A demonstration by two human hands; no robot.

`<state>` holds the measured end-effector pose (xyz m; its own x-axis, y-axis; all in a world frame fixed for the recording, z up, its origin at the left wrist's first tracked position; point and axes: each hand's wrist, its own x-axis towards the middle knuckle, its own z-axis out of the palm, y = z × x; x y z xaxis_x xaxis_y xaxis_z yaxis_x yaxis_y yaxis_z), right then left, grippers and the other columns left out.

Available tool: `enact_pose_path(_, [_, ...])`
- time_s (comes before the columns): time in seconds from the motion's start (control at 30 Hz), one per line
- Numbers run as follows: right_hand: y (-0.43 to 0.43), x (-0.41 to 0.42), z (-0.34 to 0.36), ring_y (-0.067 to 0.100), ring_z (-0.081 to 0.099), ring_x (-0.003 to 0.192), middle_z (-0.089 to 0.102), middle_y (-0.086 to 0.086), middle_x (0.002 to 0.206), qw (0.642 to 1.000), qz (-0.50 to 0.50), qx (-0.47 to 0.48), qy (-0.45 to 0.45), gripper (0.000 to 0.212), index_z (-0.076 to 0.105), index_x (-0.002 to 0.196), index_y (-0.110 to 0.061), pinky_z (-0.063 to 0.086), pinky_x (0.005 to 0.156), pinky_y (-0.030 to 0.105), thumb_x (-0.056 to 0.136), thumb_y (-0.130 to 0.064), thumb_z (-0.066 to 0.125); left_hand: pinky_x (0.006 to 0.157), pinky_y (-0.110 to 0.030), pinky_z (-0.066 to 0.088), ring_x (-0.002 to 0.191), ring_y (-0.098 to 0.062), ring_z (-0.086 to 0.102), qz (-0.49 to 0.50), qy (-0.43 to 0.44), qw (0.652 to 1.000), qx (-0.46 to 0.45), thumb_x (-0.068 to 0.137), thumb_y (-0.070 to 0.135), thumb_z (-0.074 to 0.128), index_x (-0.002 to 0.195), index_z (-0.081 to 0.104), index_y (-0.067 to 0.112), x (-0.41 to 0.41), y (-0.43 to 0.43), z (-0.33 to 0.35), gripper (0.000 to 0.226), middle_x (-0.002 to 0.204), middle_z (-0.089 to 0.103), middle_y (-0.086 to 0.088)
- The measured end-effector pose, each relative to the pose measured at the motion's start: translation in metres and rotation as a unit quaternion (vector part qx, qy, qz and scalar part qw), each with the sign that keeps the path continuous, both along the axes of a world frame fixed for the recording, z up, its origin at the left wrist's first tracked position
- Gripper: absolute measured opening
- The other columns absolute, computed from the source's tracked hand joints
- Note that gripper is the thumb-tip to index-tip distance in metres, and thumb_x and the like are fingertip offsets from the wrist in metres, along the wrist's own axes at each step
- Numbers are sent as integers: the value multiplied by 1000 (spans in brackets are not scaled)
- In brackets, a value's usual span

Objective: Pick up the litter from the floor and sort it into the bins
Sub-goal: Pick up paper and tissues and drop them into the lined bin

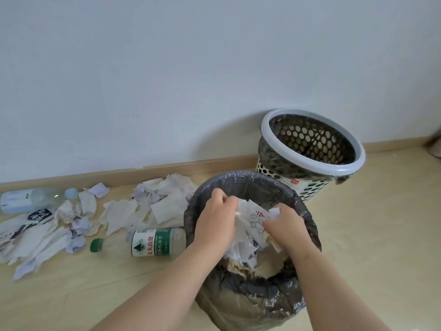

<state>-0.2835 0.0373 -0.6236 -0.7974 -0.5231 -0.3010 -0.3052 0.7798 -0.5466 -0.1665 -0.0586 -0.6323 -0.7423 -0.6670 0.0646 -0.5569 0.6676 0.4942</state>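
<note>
Both my hands are over the near bin (198, 211), which is lined with a dark plastic bag and holds crumpled paper. My left hand (216, 223) and my right hand (285, 226) grip a bundle of white paper scraps (253, 223) between them, just above the paper inside. One scrap shows red and black print. On the floor to the left lie several crumpled tissues and papers (124, 213), a green-capped water bottle (143, 242) on its side, and a clear blue-capped bottle (35, 199) near the skirting board.
A second bin (358, 161), perforated with a pale grey rim and a dark liner, stands behind the near bin against the white wall. A black-and-white printed wrapper (39, 217) lies among the tissues at far left. Wooden floor runs to the right.
</note>
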Motion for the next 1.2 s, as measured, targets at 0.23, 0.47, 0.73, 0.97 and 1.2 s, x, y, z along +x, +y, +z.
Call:
enact_pose_path(0.23, [-3, 8, -25, 21, 51, 87, 47, 7, 120, 999, 13, 46, -8, 51, 40, 131, -28, 47, 75, 34, 84, -14, 51, 84, -35, 37, 114, -26, 44, -122, -192, 970, -89, 95, 22, 44, 117, 56, 12, -4, 2, -15, 27, 122, 49, -6])
enact_pose_path(0.47, [-9, 15, -35, 32, 39, 123, 30, 9, 143, 996, 24, 88, 11, 70, 23, 144, -27, 39, 93, 41, 82, -25, 55, 91, -37, 36, 121, -26, 42, -174, -281, 943, -49, 95, 23, 41, 119, 52, 14, -6, -6, -21, 28, 124, 51, -5])
enact_pose_path(0.73, [-22, 15, -21, 22, 43, 105, 48, 2, 119, 983, 15, -32, 180, 29, 58, 109, -23, 36, 88, 35, 82, -17, 53, 78, -35, 31, 113, -28, 45, -174, -244, 954, -32, 95, 26, 38, 122, 49, 18, -11, -21, 14, 30, 122, 52, -8])
enact_pose_path(0.97, [-36, 23, -35, 5, 51, 76, 46, -1, 112, 992, 113, -58, 2, 35, 58, 119, -28, 46, 63, 25, 86, -18, 50, 60, -23, 37, 73, -12, 48, -113, -122, 972, 166, 91, 2, 33, 113, 59, 22, 4, -44, 42, 39, 94, 51, 3])
enact_pose_path(1.2, [-38, 41, -46, 23, 33, 125, 38, -5, 138, 971, 197, 132, 26, 50, 46, 133, -42, 29, 108, 40, 86, -24, 41, 80, -32, 48, 94, -19, 62, -34, -8, 980, 194, 94, 10, 40, 97, 61, 27, 32, -75, 45, 28, 104, 64, 3])
